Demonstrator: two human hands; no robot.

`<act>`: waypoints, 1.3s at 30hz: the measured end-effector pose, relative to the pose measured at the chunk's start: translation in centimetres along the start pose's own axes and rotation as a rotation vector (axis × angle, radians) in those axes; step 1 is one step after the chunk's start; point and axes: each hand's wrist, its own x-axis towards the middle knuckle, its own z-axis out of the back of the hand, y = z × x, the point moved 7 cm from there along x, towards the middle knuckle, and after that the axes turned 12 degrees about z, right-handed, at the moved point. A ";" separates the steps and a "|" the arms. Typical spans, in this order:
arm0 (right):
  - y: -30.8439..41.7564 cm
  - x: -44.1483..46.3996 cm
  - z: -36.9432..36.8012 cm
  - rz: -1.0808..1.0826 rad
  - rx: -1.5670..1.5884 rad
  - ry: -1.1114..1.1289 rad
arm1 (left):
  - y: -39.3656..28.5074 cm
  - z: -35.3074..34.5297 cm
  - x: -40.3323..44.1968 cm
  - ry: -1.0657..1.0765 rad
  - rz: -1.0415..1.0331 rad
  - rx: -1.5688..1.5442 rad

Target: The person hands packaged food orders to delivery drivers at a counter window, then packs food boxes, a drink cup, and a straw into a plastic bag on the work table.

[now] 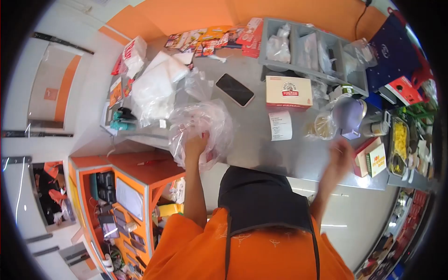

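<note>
plastic bag (218,122) bunched about the left hand (197,144), its crumpled bulk reaching away from the body; that hand's fingers are curled, though whether they grip the film i cannot tell. the phone (235,90) lies beyond, to the right, then the box (289,92). the right hand (340,156), too blurred to read, is well apart, nearer the purple container (350,113).

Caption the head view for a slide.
Left hand touching a crumpled, clear plastic bag; blurred right hand above a grey metal counter.
</note>
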 end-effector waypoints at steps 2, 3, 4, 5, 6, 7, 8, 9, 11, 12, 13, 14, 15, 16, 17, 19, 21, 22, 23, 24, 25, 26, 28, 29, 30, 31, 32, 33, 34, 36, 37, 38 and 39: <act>1.5 0.2 -9.3 -0.219 0.299 0.226 | -0.7 0.3 1.6 0.022 -0.091 0.054; -2.3 0.4 -12.7 -0.256 0.379 0.170 | 0.0 -0.1 3.1 -0.050 -0.158 0.017; -7.6 0.3 -15.2 -0.405 0.312 0.060 | 0.8 -0.4 4.5 -0.121 -0.226 -0.014; -12.6 -0.2 -16.9 -0.556 0.246 -0.047 | 1.1 -0.2 5.3 -0.123 -0.212 -0.044; -16.0 0.3 -17.7 -0.451 -0.012 -0.070 | 1.5 0.1 6.0 -0.128 -0.193 -0.075; -18.9 0.9 -18.3 -0.342 -0.263 -0.087 | 1.3 0.5 5.7 -0.100 -0.201 -0.080; -19.9 1.5 -18.8 -0.231 -0.503 -0.091 | 1.2 0.8 5.4 -0.071 -0.208 -0.084; -20.5 1.5 -19.1 -0.323 -0.571 -0.029 | 2.5 -0.3 7.2 -0.058 -0.177 0.055; -21.6 2.1 -19.3 -0.446 -0.597 0.053 | 4.6 -1.4 8.6 -0.153 -0.149 0.045; -22.5 2.3 -19.6 -0.482 -0.554 0.070 | 5.2 -1.1 8.4 -0.265 -0.169 -0.103; -24.0 2.5 -19.8 -0.470 -0.395 0.042 | 5.0 -0.5 8.0 -0.241 -0.139 -0.133; -24.3 2.6 -20.3 -0.461 -0.275 0.024 | 4.4 0.3 7.3 -0.208 -0.119 -0.172; -24.5 2.8 -20.9 -0.456 -0.154 0.005 | 3.9 1.1 6.6 -0.176 -0.097 -0.210; -24.1 2.8 -21.2 -0.456 -0.074 -0.001 | 2.8 2.2 5.5 -0.133 -0.084 -0.254; -23.8 2.7 -21.5 -0.470 -0.003 -0.006 | 1.7 3.3 4.1 -0.085 -0.072 -0.296; -23.1 2.5 -22.1 -0.511 0.133 -0.014 | 0.4 4.4 1.5 0.016 -0.046 -0.375; -22.6 2.1 -22.7 -0.528 0.258 -0.046 | 0.3 4.5 0.4 -0.077 -0.138 -0.360; -22.3 1.9 -23.2 -0.516 0.316 -0.075 | 0.5 4.1 -0.5 -0.219 -0.243 -0.308; -22.1 1.7 -23.2 -0.500 0.370 -0.105 | 0.2 3.7 -1.5 -0.358 -0.349 -0.259; -21.3 1.5 -23.4 -0.499 0.362 -0.027 | 0.0 3.3 -1.8 -0.304 -0.324 -0.211; -20.2 1.2 -23.7 -0.499 0.354 0.055 | -0.1 3.6 -2.2 -0.253 -0.296 -0.164; -19.0 0.8 -24.1 -0.500 0.347 0.144 | -0.1 3.6 -2.7 -0.204 -0.261 -0.117; -14.6 -0.6 -25.0 -0.584 0.334 0.262 | 0.5 3.4 -4.0 -0.174 -0.239 -0.154; -13.4 -1.1 -25.6 -0.626 0.330 0.321 | 0.7 3.7 -4.3 -0.163 -0.227 -0.171; -13.5 -1.4 -26.4 -0.585 0.340 0.384 | 0.3 4.0 -4.7 -0.037 -0.223 -0.175; -14.4 -2.2 -27.4 -0.544 0.349 0.445 | -0.3 4.6 -5.4 0.090 -0.219 -0.180; -15.2 -3.2 -28.4 -0.503 0.358 0.506 | -0.5 4.5 -5.8 0.218 -0.214 -0.184; -17.6 -3.6 -28.2 -0.361 -0.113 0.542 | -0.8 4.2 -6.0 0.240 -0.267 -0.215; -16.3 -3.9 -28.5 -0.219 -0.275 0.567 | -1.0 3.8 -6.3 0.260 -0.321 -0.246; -13.1 -6.1 -28.8 0.072 -0.592 0.597 | -0.7 3.5 -5.8 0.125 -0.443 -0.306; -11.7 -6.7 -28.4 0.055 -0.439 0.634 | -0.1 3.2 -5.0 -0.034 -0.510 -0.334; -10.5 -7.2 -27.5 -0.004 -0.401 0.651 | 0.3 3.7 -4.7 -0.192 -0.574 -0.361; -9.3 -7.9 -26.4 -0.063 -0.362 0.667 | 0.5 4.2 -4.1 -0.176 -0.553 -0.329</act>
